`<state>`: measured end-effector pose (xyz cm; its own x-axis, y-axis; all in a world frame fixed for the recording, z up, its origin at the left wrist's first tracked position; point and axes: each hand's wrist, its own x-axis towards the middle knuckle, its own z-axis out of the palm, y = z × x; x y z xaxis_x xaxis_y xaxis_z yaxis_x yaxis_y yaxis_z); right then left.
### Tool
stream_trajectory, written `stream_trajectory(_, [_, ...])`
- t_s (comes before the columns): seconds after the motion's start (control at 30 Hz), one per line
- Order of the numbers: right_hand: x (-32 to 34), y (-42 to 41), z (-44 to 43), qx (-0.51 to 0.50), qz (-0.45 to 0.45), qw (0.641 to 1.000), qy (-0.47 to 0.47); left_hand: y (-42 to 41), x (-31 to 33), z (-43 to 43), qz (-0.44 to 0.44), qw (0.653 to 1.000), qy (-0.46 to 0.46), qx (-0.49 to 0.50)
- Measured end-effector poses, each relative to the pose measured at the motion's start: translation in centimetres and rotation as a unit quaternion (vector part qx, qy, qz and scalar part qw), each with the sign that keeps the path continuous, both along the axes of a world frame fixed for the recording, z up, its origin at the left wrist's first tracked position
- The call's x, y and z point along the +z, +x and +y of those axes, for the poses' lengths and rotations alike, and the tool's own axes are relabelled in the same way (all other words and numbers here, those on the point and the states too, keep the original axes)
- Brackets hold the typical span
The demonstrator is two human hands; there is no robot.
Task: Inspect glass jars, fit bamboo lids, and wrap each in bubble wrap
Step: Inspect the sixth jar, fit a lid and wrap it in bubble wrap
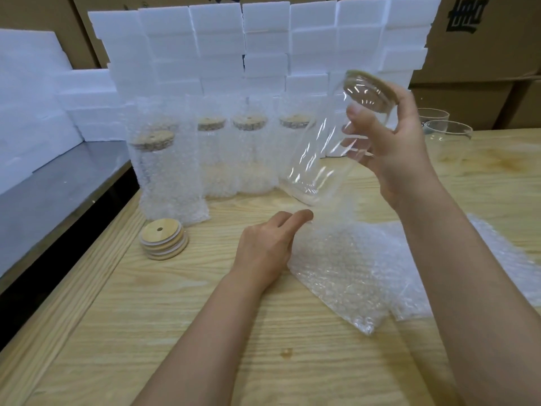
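At the far left, white foam blocks [29,98] are stacked beside a grey metal surface [58,177], and more foam is piled in a wall along the back. On the wooden bench [146,317], a row of wrapped jars [167,174] is stood upright before the foam, each capped with a bamboo lid and sleeved in bubble wrap. Just in front of the leftmost one, a short stack of spare bamboo lids [164,243] is laid flat, with a small hole seen in the top lid.

The left hand [263,247] is rested on the bench at the near edge of a bubble-wrap pouch [336,268], its fingers nearly straight and touching the wrap. The thumb is hidden, so it cannot be told whether the wrap is pinched in its grip.

Above the pouch's far end, a clear glass jar [319,153] is held off the bench, tilted, with its base lowermost. A fitted bamboo lid [371,83] is seen at its upper end. The right hand [392,142] is wrapped around the jar's upper part, its grip closed on the glass just below the lid.

Further right, uncapped glass jars [448,133] are stood on the bench, and cardboard boxes [483,54] are stacked behind.
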<state>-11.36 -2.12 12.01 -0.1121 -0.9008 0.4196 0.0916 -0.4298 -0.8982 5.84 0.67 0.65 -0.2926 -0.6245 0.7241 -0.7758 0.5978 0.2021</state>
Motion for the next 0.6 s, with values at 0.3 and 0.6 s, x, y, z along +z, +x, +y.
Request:
stream_trajectory(0.3, [-0.8, -0.8, -0.3, -0.005, 0.013, 0.999, 0.052, 0.1, -0.1, 0.2, 0.010, 1.000, -0.007, -0.025])
stream_trajectory(0.6, [-0.9, -1.8, -0.7, -0.018, 0.071, 0.997, 0.039, -0.3, -0.8, -0.3, 0.117, 0.990, -0.032, -0.073])
